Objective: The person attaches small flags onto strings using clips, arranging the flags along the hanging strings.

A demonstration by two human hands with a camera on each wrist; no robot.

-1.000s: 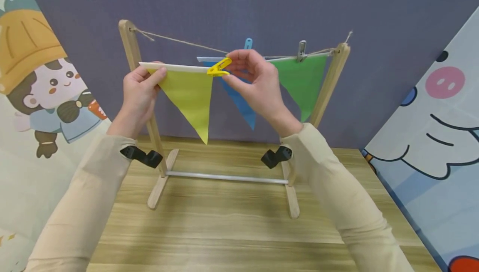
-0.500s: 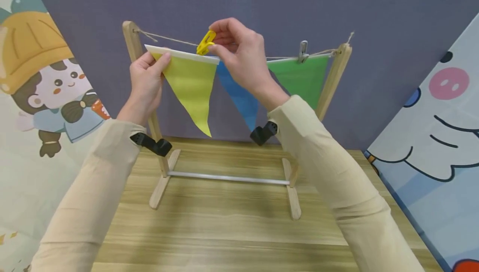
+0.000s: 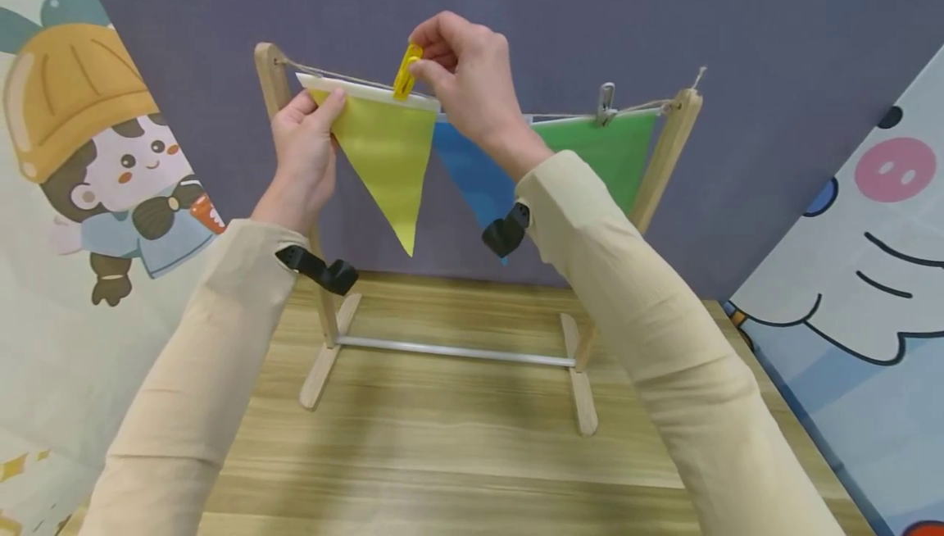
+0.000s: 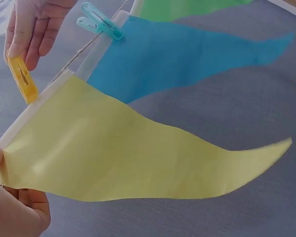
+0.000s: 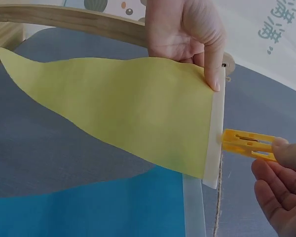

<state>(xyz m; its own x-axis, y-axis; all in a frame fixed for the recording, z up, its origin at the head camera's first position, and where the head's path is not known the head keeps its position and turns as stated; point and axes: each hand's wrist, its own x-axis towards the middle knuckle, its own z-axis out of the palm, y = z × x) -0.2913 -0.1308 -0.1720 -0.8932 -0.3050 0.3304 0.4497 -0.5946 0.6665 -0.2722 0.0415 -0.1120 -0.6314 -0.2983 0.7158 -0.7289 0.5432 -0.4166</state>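
Note:
My left hand (image 3: 302, 143) pinches the left end of a yellow triangular pennant (image 3: 387, 151) by its white top strip, thumb in front. The pennant hangs point down beside the twine (image 5: 218, 207), its strip running along it. My right hand (image 3: 472, 81) pinches a yellow clothespin (image 3: 406, 75) between thumb and fingers, above the strip's middle. In the right wrist view the clothespin's tip is right at the strip's edge. Behind and to the right hangs a blue pennant (image 3: 472, 163), partly covered by my right hand and wrist; a light-blue clothespin (image 4: 101, 22) holds it to the twine.
A green pennant (image 3: 601, 155) hangs at the right under a metal clip (image 3: 606, 106). The twine runs between two wooden posts (image 3: 667, 151), joined low down by a white rod (image 3: 457, 351). The stand is on a wood-grain table (image 3: 442, 454), with cartoon-printed panels at both sides.
Both hands have risen, bringing the yellow pennant up to the twine. The yellow clothespin has gone from the pennant's right corner to above its strip's middle, turning from nearly level to upright.

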